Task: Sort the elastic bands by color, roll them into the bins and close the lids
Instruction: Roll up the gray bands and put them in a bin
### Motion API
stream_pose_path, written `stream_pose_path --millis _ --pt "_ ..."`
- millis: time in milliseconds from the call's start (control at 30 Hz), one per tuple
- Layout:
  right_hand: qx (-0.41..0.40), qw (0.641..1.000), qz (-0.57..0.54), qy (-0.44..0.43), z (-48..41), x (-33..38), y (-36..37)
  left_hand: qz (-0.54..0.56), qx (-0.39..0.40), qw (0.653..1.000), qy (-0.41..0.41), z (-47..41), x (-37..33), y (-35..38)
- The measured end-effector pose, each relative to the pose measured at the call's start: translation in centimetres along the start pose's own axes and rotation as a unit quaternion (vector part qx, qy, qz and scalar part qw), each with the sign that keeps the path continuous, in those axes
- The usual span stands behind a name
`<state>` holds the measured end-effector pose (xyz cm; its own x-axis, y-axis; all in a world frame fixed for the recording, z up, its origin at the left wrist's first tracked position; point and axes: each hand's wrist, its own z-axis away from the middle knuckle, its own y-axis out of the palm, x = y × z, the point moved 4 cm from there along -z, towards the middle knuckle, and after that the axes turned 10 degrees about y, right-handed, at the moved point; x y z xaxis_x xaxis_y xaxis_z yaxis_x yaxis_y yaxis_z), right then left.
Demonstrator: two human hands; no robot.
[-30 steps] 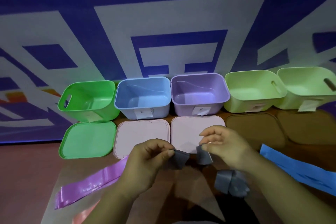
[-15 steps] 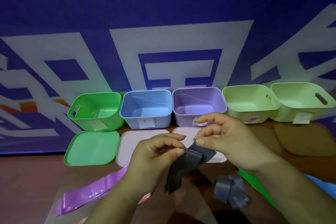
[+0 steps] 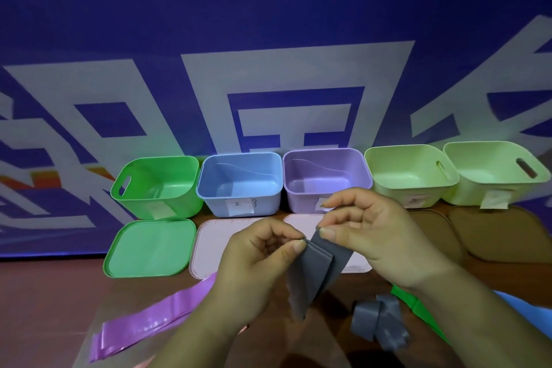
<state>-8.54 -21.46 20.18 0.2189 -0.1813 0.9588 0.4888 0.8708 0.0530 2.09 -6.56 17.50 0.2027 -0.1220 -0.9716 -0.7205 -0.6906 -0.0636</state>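
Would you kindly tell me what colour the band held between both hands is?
Grey; the head view shows the folded band best.

Matt grey band point(image 3: 313, 272); glossy purple band point(image 3: 155, 320).

Deep blue banner point(image 3: 268, 9) standing behind the table's far edge, big white block shapes across it, an orange streak at its left. Brown table point(image 3: 44, 308) below, slightly glossy.

Brown table point(image 3: 44, 308), five open bins point(image 3: 239, 170), lids point(image 3: 149, 245), purple band point(image 3: 155, 317), grey band point(image 3: 379, 320)
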Motion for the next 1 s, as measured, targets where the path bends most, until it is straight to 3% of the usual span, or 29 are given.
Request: stream_pose_path --millis 267,467,633,833,1000 --pt "-0.025 1.000 0.000 0.001 0.0 -0.7 -0.3 0.001 -0.053 0.999 -0.006 -0.1 0.2 0.0" --pt "-0.094 0.995 -0.026 -0.027 0.1 -0.8 -0.4 0.009 -0.071 0.997 0.005 -0.3 -0.4 -0.1" --pt "-0.135 0.988 -0.055 -0.054 0.1 -0.3 -0.3 -0.042 -0.079 0.993 0.070 -0.8 -0.9 -0.8" --pt "-0.140 0.988 -0.053 -0.046 0.0 0.2 -0.1 -0.038 -0.071 0.994 0.077 -0.8 -1.9 -1.2" --pt "-0.097 0.990 -0.096 -0.017 0.3 0.3 0.9 -0.041 -0.084 0.993 0.073 -0.8 -2.3 -0.9"
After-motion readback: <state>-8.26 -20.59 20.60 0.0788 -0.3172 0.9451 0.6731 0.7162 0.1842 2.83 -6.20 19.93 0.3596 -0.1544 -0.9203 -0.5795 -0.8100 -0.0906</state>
